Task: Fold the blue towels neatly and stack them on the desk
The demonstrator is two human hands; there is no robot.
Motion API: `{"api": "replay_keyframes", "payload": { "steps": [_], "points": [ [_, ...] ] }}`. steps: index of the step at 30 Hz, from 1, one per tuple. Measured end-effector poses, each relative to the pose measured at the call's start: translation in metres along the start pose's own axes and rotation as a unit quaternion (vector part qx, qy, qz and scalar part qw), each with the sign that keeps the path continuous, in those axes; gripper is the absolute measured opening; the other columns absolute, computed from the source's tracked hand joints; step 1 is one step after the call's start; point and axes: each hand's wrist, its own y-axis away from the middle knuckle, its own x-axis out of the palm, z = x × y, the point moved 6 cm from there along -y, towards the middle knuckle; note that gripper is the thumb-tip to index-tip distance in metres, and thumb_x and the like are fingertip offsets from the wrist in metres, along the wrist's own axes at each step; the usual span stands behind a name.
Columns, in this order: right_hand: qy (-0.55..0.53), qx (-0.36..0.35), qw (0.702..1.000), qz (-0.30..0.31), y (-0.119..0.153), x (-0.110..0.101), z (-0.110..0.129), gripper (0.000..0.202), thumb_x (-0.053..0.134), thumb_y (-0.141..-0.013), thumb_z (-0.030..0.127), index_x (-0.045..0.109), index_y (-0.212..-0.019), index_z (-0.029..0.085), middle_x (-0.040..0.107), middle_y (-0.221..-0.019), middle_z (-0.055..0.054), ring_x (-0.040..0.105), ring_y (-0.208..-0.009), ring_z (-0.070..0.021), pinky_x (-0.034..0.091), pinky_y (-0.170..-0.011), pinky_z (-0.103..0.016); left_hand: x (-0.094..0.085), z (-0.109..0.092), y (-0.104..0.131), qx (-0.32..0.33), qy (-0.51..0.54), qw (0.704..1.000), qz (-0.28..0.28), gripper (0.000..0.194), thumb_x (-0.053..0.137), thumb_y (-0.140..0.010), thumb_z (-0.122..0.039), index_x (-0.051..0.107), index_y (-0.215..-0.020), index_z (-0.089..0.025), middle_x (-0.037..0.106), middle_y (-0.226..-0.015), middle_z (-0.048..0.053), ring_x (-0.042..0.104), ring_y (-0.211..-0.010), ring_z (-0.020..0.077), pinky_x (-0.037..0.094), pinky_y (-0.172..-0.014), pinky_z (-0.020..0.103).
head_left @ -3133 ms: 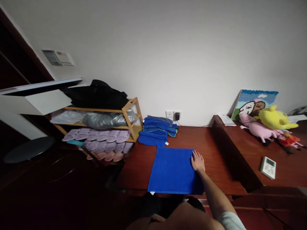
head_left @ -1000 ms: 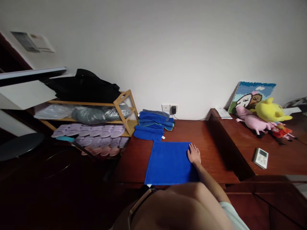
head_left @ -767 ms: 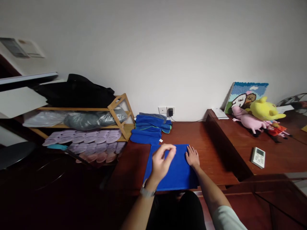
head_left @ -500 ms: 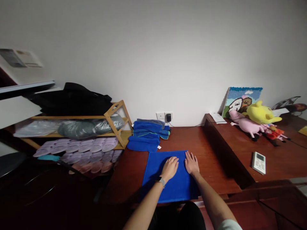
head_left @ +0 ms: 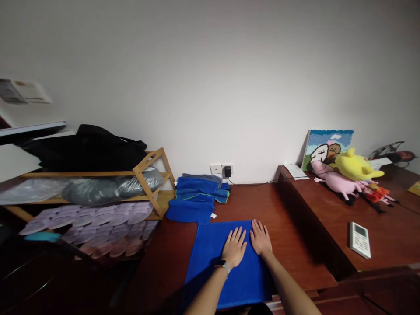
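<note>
A blue towel (head_left: 210, 249) lies spread on the brown wooden table (head_left: 252, 201), reaching to its front edge. My left hand (head_left: 234, 248) rests on the towel, palm down with fingers spread; a watch (head_left: 223, 265) is on that wrist. At the towel's right edge, my right hand (head_left: 261, 238) lies flat, fingers stretched out, partly over the table. Neither hand grips anything. Just behind the towel, at the back left of the table, is a pile of folded blue towels (head_left: 193, 210), with a grey one among them.
A wooden rack (head_left: 152, 168) at left holds wrapped bundles and rows of lilac slippers (head_left: 121, 214). On the raised desk at right are plush toys (head_left: 356, 165), a picture of two dogs (head_left: 328, 146) and a white remote (head_left: 359, 239). A black plug (head_left: 227, 171) sits in the wall socket.
My left hand's fingers have straightened and spread on the towel. My right hand stays at the right edge. The camera view has tilted up a little, so things sit lower.
</note>
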Motion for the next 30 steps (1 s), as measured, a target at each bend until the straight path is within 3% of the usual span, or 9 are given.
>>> {"api": "replay_keyframes", "payload": {
  "steps": [5,9,13,17,25,30],
  "points": [
    [0.002,-0.001,1.000,0.006,0.002,-0.004,0.002,0.063,0.014,-0.104,0.040,0.017,-0.164,0.020,0.017,-0.170,0.004,0.009,-0.158,-0.0167,0.003,-0.127,-0.039,-0.005,-0.010,-0.019,-0.026,0.000,0.999,-0.037,0.055,0.024,-0.107,-0.038,0.038,-0.158,-0.021,0.041,-0.164,0.009,0.033,-0.153,0.0228,0.028,-0.126,0.048],
    [0.017,-0.007,1.000,0.012,0.003,-0.006,0.003,0.063,0.015,-0.103,0.036,0.019,-0.164,0.021,0.016,-0.170,0.004,0.008,-0.158,-0.0169,0.004,-0.127,-0.039,0.000,-0.017,-0.039,-0.050,0.007,0.998,-0.038,0.056,0.023,-0.108,-0.043,0.042,-0.156,-0.022,0.046,-0.161,0.008,0.036,-0.152,0.0232,0.029,-0.125,0.048],
    [0.016,-0.008,1.000,0.004,0.002,-0.004,0.003,0.063,0.016,-0.103,0.036,0.020,-0.164,0.020,0.017,-0.170,0.003,0.010,-0.158,-0.0172,0.005,-0.127,-0.039,0.005,-0.008,-0.040,-0.035,0.012,0.999,-0.022,0.058,0.022,-0.107,-0.050,0.040,-0.157,-0.025,0.042,-0.163,0.007,0.035,-0.152,0.0225,0.028,-0.125,0.047],
    [0.007,0.001,1.000,-0.004,0.001,-0.003,0.001,0.063,0.015,-0.103,0.038,0.020,-0.164,0.020,0.020,-0.170,0.003,0.013,-0.157,-0.0174,0.005,-0.127,-0.040,-0.001,0.033,-0.020,-0.058,-0.003,0.998,-0.005,0.061,0.023,-0.106,-0.054,0.035,-0.159,-0.026,0.036,-0.166,0.008,0.030,-0.154,0.0240,0.025,-0.126,0.049],
    [0.010,0.003,1.000,-0.007,0.000,0.004,-0.001,0.063,0.015,-0.104,0.041,0.018,-0.164,0.023,0.019,-0.170,0.004,0.011,-0.158,-0.0169,0.004,-0.127,-0.039,-0.034,0.155,0.044,-0.182,-0.045,0.982,0.001,0.067,0.025,-0.104,-0.059,0.032,-0.160,-0.023,0.031,-0.168,0.008,0.027,-0.156,0.0261,0.022,-0.127,0.050],
    [0.011,0.006,1.000,-0.002,-0.001,0.004,0.000,0.063,0.015,-0.104,0.041,0.019,-0.164,0.022,0.019,-0.170,0.004,0.011,-0.158,-0.0167,0.005,-0.128,-0.039,-0.041,0.180,0.062,-0.190,-0.039,0.981,-0.006,0.068,0.025,-0.104,-0.060,0.030,-0.161,-0.022,0.028,-0.169,0.007,0.026,-0.156,0.0253,0.025,-0.126,0.048]
  ]
}}
